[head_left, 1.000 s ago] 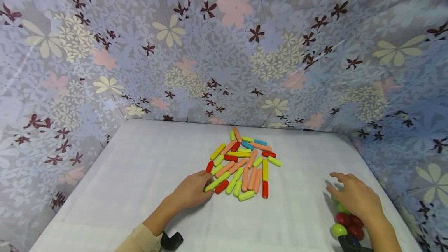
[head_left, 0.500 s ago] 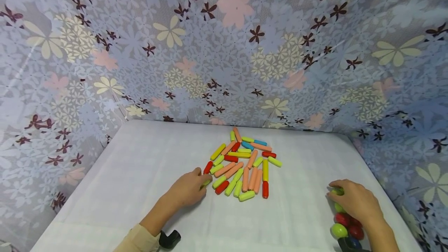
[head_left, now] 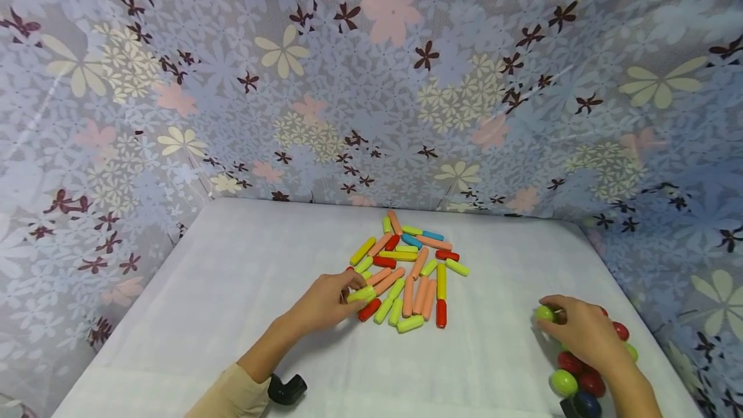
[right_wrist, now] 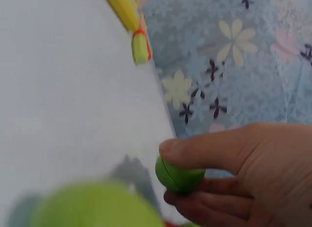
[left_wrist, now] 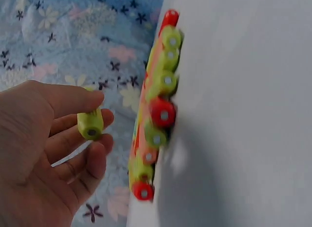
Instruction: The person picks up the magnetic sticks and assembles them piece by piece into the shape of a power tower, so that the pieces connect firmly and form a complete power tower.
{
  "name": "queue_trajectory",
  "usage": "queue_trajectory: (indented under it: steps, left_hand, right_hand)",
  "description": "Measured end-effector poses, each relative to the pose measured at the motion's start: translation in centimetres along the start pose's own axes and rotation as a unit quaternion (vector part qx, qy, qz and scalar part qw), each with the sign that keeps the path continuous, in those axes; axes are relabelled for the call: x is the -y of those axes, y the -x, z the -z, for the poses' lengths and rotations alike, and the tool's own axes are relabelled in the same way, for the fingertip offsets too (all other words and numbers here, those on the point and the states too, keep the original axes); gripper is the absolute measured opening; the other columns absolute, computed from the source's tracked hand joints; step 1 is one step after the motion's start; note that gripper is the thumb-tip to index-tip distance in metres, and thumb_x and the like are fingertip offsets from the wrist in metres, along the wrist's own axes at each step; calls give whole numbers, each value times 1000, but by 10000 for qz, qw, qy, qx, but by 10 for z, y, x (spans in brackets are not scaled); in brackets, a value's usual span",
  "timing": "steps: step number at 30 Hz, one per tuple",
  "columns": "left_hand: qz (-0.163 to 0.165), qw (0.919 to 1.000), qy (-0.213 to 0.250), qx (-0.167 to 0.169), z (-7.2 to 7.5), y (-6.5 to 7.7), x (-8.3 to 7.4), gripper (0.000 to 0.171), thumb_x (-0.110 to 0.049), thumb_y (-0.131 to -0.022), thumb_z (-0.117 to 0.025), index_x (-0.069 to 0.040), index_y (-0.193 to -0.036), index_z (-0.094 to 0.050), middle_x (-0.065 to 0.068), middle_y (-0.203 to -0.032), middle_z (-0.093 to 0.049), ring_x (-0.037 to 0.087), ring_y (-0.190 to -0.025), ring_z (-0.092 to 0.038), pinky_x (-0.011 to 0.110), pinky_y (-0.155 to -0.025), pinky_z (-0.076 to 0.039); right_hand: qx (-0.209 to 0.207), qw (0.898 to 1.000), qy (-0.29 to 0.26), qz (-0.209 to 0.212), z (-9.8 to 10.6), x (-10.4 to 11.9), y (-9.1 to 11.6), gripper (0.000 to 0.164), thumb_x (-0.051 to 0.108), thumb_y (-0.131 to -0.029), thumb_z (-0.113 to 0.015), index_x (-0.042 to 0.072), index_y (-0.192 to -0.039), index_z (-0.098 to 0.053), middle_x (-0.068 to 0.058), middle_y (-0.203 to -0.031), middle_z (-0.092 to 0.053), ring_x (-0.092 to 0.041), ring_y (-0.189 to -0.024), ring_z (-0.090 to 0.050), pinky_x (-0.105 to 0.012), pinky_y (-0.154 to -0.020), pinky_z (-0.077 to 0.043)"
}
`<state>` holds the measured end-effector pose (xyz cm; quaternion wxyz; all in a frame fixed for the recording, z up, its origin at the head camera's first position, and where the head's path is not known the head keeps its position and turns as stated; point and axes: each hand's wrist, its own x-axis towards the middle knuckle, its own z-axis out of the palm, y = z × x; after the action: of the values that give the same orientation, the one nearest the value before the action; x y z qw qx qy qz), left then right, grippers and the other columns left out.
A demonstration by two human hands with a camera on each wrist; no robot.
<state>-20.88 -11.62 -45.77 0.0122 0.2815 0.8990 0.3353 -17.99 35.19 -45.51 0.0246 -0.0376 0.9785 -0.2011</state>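
Observation:
My left hand [head_left: 325, 302] pinches a short yellow-green magnetic rod [head_left: 361, 295] between thumb and fingers, at the near left edge of a cluster of rods. In the left wrist view this rod [left_wrist: 90, 122] is clear of the others, with a small dark dot on its end. Loose rods [left_wrist: 163, 113] beside it show silvery dots on their ends. At the right, my right hand [head_left: 586, 334] pinches a green ball [head_left: 544, 313] at its fingertips. The right wrist view shows a seam around that ball [right_wrist: 179, 177]. The right hand partly hides the other balls.
Peach, yellow, red, blue and yellow-green rods [head_left: 420, 295] lie mid-table on a white cloth [head_left: 232, 263]. Red balls [head_left: 592, 382], green ones and a dark blue ball [head_left: 587, 404] sit under and around the right wrist. A flowered curtain [head_left: 371, 82] stands behind.
My right hand has come down among the balls, closed on a green one and drawn it left. The left hand drew back slightly, then moved right again with a yellow-green rod.

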Motion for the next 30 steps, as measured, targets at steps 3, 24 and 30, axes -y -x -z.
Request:
queue_trajectory:
  steps: [3, 24, 30]
  left_hand:
    - [-191, 9995, 255, 89, -7, -1, -7, 24, -24, -86, -74, -19, -109, -66, -12, -84, -60, 7, -66, -50, 23, -57, -46]
    - [-1403, 9829, 640, 1011, -73, 9, -30, 18, -22, -87, -74, -20, -104, -70, -20, -87, -60, -6, -67, -51, 11, -60, -45]
    - [-1263, 9820, 509, 1306, -71, 7, -35, 24, -30, -90, -68, -20, -113, -66, -20, -91, -62, -7, -73, -54, 12, -64, -45]
  right_hand:
    - [34, 9985, -549, 23, -5, 20, 1, 52, 34, -82, -77, 0, -119, -62, -14, -108, -65, -27, -90, -65, -40, -69, -54]
    - [1152, 9459, -1640, 2552, -82, 142, 21, 29, 28, -84, -76, 19, -110, -66, 16, -99, -60, -1, -83, -58, -23, -72, -52]
    - [1022, 9424, -1791, 2633, -84, 143, 22, 34, 29, -84, -76, 19, -114, -64, 12, -105, -61, -2, -87, -61, -23, -74, -53]
